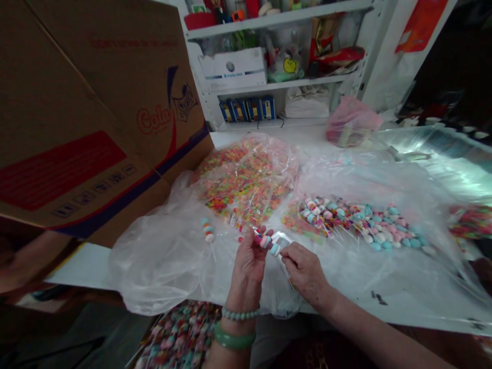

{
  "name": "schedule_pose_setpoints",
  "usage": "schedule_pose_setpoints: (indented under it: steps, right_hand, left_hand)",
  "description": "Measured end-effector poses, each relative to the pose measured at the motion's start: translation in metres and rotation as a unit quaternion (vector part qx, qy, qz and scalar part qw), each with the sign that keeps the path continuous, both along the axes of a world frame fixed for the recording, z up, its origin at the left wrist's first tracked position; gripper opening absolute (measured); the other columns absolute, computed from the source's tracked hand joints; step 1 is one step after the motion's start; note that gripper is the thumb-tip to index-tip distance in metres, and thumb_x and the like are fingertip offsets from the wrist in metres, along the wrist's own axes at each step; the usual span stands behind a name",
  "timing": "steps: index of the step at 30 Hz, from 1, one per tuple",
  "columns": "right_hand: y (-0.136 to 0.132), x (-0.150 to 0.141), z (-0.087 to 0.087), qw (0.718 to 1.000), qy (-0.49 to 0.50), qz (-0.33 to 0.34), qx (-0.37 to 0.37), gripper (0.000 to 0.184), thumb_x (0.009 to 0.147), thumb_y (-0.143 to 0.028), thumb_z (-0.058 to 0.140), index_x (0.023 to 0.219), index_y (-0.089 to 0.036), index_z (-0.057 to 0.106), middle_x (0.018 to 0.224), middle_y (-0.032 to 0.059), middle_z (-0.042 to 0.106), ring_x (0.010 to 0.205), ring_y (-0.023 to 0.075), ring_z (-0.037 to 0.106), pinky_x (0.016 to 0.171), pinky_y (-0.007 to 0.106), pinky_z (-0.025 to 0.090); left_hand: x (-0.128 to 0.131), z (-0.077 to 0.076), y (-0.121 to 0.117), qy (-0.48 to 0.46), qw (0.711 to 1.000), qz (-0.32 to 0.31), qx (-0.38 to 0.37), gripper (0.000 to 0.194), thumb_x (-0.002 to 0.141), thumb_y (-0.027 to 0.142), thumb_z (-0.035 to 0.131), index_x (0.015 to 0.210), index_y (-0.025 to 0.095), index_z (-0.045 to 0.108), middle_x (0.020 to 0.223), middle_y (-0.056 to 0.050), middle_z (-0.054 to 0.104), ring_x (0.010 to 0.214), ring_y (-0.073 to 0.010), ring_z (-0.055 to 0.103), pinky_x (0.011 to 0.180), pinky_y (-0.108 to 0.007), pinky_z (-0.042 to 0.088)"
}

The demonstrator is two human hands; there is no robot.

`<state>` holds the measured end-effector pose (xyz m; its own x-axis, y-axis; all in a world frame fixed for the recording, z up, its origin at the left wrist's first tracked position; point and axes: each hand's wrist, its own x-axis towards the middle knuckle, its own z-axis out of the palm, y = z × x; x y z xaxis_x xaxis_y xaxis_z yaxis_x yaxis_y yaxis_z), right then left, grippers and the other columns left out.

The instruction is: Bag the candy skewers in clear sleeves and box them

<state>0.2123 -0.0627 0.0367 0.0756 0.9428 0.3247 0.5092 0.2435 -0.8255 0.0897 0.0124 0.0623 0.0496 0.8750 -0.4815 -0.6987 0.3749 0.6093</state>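
My left hand [249, 259], with a beaded bracelet and a green bangle at its wrist, pinches the far end of a candy skewer [265, 241] strung with pink, white and blue pieces. At the skewer's near end, my right hand [303, 269] is closed, with clear wrapping by its fingers. What exactly the right fingertips grip is partly hidden. Left of the hands, another candy skewer [208, 231] with blue, orange and white pieces lies on clear plastic. To the right is a pile of pastel candies and skewers [357, 223].
A clear bag of small colourful candies [246, 174] lies behind the hands. A large cardboard box [115, 102] stands at left, with another person's arm [34, 256] below it. Many candy skewers [180, 335] fill a space below the table edge. Shelves [277, 84] rise behind.
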Motion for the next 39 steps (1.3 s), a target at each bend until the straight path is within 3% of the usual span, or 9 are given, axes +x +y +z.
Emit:
schedule_pose_setpoints:
  steps: [3, 7, 13, 17, 22, 27, 33, 36, 39]
  right_hand:
    - [0.004, 0.002, -0.003, 1.0, 0.015, -0.003, -0.008, 0.018, 0.083, -0.014, 0.045, 0.075, -0.019, 0.061, 0.075, 0.002, 0.057, 0.075, 0.0163, 0.054, 0.07, 0.027, 0.038]
    - [0.018, 0.009, -0.002, 0.983, 0.142, 0.013, -0.114, 0.013, 0.075, -0.017, 0.05, 0.068, -0.019, 0.06, 0.069, -0.0001, 0.056, 0.069, 0.0145, 0.052, 0.064, 0.025, 0.037]
    - [0.035, 0.02, 0.002, 0.807, 0.49, 0.077, -0.321, 0.016, 0.064, -0.029, 0.063, 0.066, -0.016, 0.054, 0.051, -0.0066, 0.043, 0.04, 0.0052, 0.027, 0.041, 0.021, 0.013]
    - [0.038, 0.03, 0.0, 0.772, 0.534, 0.108, -0.329, 0.02, 0.062, -0.029, 0.068, 0.068, -0.015, 0.056, 0.051, -0.006, 0.045, 0.04, 0.004, 0.027, 0.041, 0.021, 0.01]
    - [0.042, 0.039, -0.002, 0.789, 0.501, 0.106, -0.341, 0.02, 0.062, -0.03, 0.068, 0.072, -0.014, 0.06, 0.049, -0.0065, 0.044, 0.039, 0.0044, 0.027, 0.04, 0.021, 0.01]
    - [0.044, 0.037, 0.003, 0.798, 0.491, 0.08, -0.34, 0.019, 0.06, -0.029, 0.067, 0.07, -0.015, 0.06, 0.049, -0.0061, 0.045, 0.04, 0.0049, 0.03, 0.04, 0.021, 0.012]
    - [0.044, 0.014, 0.008, 0.836, 0.448, 0.063, -0.309, 0.016, 0.066, -0.03, 0.06, 0.064, -0.017, 0.052, 0.05, -0.0065, 0.04, 0.042, 0.0061, 0.028, 0.042, 0.022, 0.014]
    - [0.043, 0.012, -0.002, 0.902, 0.351, 0.025, -0.252, 0.014, 0.072, -0.028, 0.055, 0.064, -0.018, 0.053, 0.054, -0.0043, 0.042, 0.048, 0.0096, 0.036, 0.047, 0.023, 0.025]
    - [0.042, 0.017, -0.011, 0.987, 0.12, 0.002, -0.111, 0.014, 0.08, -0.02, 0.049, 0.07, -0.018, 0.059, 0.068, 0.0012, 0.054, 0.068, 0.0155, 0.05, 0.063, 0.026, 0.036]
  left_hand:
    - [0.011, -0.003, 0.007, -0.012, 1.0, 0.0, -0.018, 0.019, 0.083, 0.031, 0.065, 0.073, 0.015, 0.06, 0.081, -0.004, 0.067, 0.078, -0.0224, 0.069, 0.063, -0.031, 0.055]
    - [0.022, -0.003, 0.01, 0.029, 0.999, -0.001, 0.031, 0.021, 0.078, 0.034, 0.07, 0.078, 0.015, 0.061, 0.084, -0.004, 0.067, 0.079, -0.0216, 0.069, 0.066, -0.03, 0.054]
    - [0.027, -0.001, 0.018, 0.06, 0.997, -0.05, 0.024, 0.02, 0.078, 0.031, 0.069, 0.084, 0.014, 0.063, 0.083, -0.007, 0.069, 0.072, -0.0206, 0.069, 0.066, -0.03, 0.055]
    - [0.013, 0.005, 0.033, 0.053, 0.993, -0.105, 0.007, 0.007, 0.077, 0.013, 0.065, 0.084, 0.012, 0.064, 0.083, -0.008, 0.069, 0.073, -0.0203, 0.068, 0.067, -0.031, 0.056]
    - [0.006, 0.015, 0.042, -0.025, 0.993, -0.114, 0.031, 0.018, 0.077, 0.015, 0.067, 0.095, 0.015, 0.064, 0.093, -0.007, 0.07, 0.087, -0.0251, 0.067, 0.073, -0.039, 0.056]
    - [0.017, 0.011, 0.037, 0.027, 0.993, -0.083, 0.085, 0.021, 0.074, 0.028, 0.074, 0.085, 0.014, 0.063, 0.079, -0.005, 0.068, 0.078, -0.0228, 0.068, 0.058, -0.029, 0.054]
    - [0.018, 0.005, 0.034, 0.041, 0.994, -0.058, 0.078, 0.024, 0.073, 0.031, 0.075, 0.085, 0.014, 0.063, 0.077, -0.004, 0.068, 0.078, -0.0201, 0.068, 0.067, -0.029, 0.054]
    - [0.012, 0.001, 0.034, 0.037, 0.996, -0.072, 0.04, 0.019, 0.076, 0.029, 0.072, 0.084, 0.013, 0.063, 0.077, -0.006, 0.068, 0.078, -0.0211, 0.068, 0.069, -0.031, 0.055]
    - [0.005, -0.007, 0.035, 0.045, 0.996, -0.077, 0.021, 0.016, 0.078, 0.026, 0.069, 0.081, 0.012, 0.064, 0.079, -0.008, 0.069, 0.076, -0.0212, 0.068, 0.07, -0.032, 0.056]
